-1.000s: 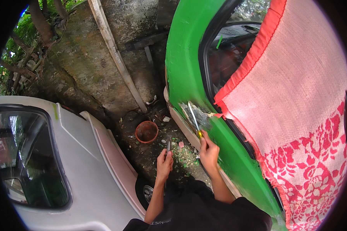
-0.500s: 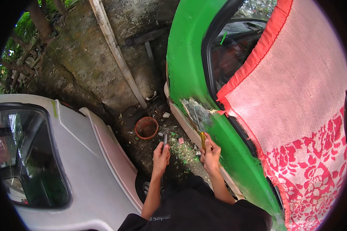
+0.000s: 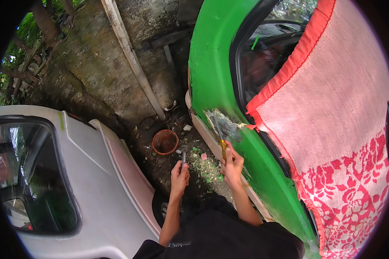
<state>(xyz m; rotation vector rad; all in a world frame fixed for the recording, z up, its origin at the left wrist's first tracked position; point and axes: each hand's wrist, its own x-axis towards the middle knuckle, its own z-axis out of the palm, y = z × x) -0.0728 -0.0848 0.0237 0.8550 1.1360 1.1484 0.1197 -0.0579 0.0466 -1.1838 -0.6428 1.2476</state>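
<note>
My right hand point(image 3: 233, 167) is closed round the yellow handle of a screwdriver point(image 3: 223, 145). Its thin metal shaft points up against the bare grey patch point(image 3: 231, 129) on the green car body point(image 3: 209, 86), where paint and filler are broken away. Whether the tip touches the patch I cannot tell. Lower and to the left, my left hand point(image 3: 180, 178) grips a grey metal bar-shaped tool point(image 3: 184, 157), held upright over the ground. Only its upper end shows above my fingers; the rest is hidden, so its kind is unclear.
A pink and red patterned towel point(image 3: 333, 108) covers the green car's roof. A white car point(image 3: 99, 185) stands on the left. Between them lie a reddish-brown pot point(image 3: 165, 142) and green and pale chips point(image 3: 203, 166). A wooden plank point(image 3: 134, 62) leans on the stained wall point(image 3: 90, 64).
My right hand has moved slightly up and left with the screwdriver, whose shaft now lies farther along the bare patch. My left hand stays nearly in place, its tool slightly lower.
</note>
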